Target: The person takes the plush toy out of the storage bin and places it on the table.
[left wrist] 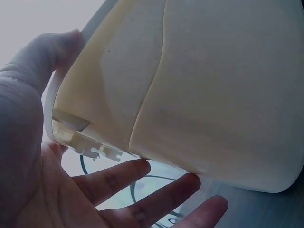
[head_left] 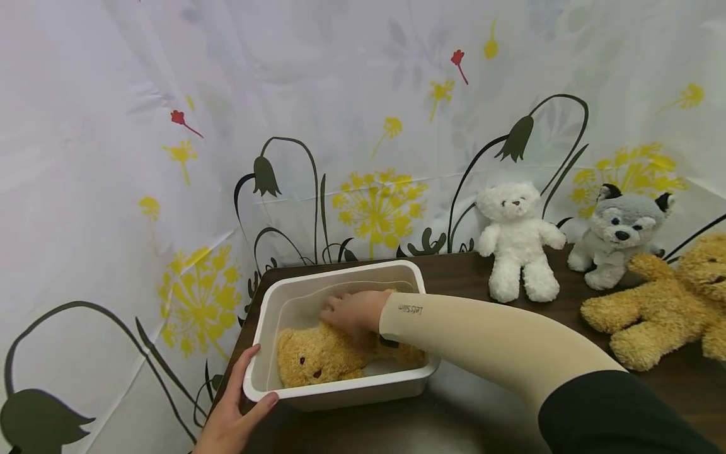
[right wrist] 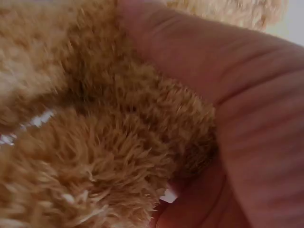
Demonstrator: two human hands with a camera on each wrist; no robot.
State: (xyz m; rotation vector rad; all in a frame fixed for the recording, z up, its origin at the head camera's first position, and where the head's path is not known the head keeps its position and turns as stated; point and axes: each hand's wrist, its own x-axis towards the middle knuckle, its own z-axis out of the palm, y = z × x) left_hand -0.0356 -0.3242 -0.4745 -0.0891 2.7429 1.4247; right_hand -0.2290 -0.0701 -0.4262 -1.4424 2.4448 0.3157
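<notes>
A white plastic bin (head_left: 340, 394) stands on the dark table, and a golden-brown teddy bear (head_left: 312, 356) lies on its back in it, head to the left. My right hand (head_left: 357, 315) reaches into the bin and grips the bear's body. In the right wrist view the thumb (right wrist: 180, 47) lies over the curly fur (right wrist: 95, 156), with fingers below it. At the bin's near left corner my left hand (head_left: 235, 403) holds the bin, thumb and fingers on either side of the corner. Its fingers (left wrist: 161, 199) spread along the outer wall in the left wrist view.
To the right sit a white teddy bear (head_left: 516, 243), a grey and white husky plush (head_left: 624, 230) and another golden-brown teddy bear (head_left: 663, 309) on the table (head_left: 573, 347). A flower-printed curtain (head_left: 351, 113) hangs close behind the bin and along the left.
</notes>
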